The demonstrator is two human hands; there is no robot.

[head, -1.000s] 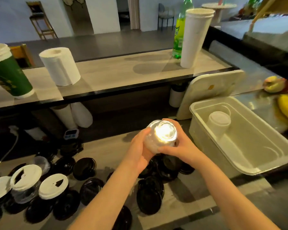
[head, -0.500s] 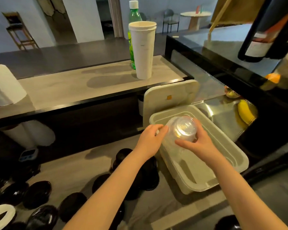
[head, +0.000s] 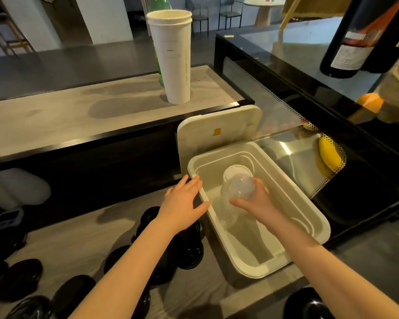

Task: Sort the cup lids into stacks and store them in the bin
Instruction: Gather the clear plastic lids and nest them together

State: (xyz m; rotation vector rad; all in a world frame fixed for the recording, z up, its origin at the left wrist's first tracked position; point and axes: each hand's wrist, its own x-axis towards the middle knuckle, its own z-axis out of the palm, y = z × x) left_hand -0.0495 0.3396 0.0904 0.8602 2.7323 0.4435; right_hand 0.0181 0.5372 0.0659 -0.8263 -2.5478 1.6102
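Note:
My right hand (head: 255, 202) grips a stack of clear dome lids (head: 236, 192) and holds it down inside the white bin (head: 318, 217). A white stack of lids (head: 236, 169) stands in the bin just behind it. My left hand (head: 182, 203) is off the stack, fingers spread, hovering at the bin's left rim. Several black lids (head: 189, 249) lie loose on the wooden counter to the left of the bin and under my left arm.
The bin's white cover (head: 219, 132) leans upright behind it. A tall stack of white cups (head: 174, 58) and a green bottle (head: 158, 5) stand on the raised shelf. A glass display case with a banana (head: 329, 153) borders the bin's right side.
The clear lid stack moved right and down from above the counter into the bin. My left hand let go of it and drew back to the bin's left rim.

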